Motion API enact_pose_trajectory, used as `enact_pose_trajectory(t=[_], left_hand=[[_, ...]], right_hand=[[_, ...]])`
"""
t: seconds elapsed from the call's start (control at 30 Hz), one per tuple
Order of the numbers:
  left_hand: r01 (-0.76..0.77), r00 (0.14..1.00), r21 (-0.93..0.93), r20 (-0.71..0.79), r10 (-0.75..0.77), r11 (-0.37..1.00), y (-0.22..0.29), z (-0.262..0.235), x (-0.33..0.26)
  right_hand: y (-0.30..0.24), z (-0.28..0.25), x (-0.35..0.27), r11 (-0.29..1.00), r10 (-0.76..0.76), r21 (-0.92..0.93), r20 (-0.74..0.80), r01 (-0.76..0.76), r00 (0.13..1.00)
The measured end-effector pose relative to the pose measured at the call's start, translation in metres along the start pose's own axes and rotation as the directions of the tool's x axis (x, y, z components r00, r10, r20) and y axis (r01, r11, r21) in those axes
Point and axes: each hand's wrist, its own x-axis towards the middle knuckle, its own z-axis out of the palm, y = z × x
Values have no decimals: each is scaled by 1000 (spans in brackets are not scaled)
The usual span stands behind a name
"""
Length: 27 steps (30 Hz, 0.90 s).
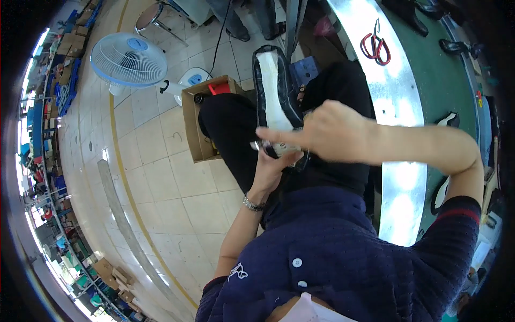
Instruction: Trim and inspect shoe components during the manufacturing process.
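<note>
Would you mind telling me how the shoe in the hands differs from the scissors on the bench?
The shoe is black with a white insole; the scissors have red handles. The shoe is held between the left hand and right hand over the lap; the scissors lie untouched on the shiny metal strip.

Glossy black leather shoe (273, 86) with matt white lining, shiny metal bench edge (399, 102)

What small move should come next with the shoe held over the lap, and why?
Probably press the right hand's extended finger along the white insole toward the toe. The left hand already cups the black shoe from below at its near end, sole side up, and the right fingers sit only at that near end, so the rest of the insole looks untouched.
</note>
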Motion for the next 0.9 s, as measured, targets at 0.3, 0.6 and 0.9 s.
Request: enact_pose_trajectory(t=[0.3,0.6,0.9], left_hand=[[82,997,195,-16,-80,977,4,-14,-5],[139,989,289,15,-150,947,23,-2,1],[241,966,324,11,-258,915,32,-4,8]], right_hand=[[-26,1,-15,981,114,150,42,-119,993],[-6,-6,-3,993,76,89,38,-80,996],[67,-12,38,969,227,130,-131,-211,965]])
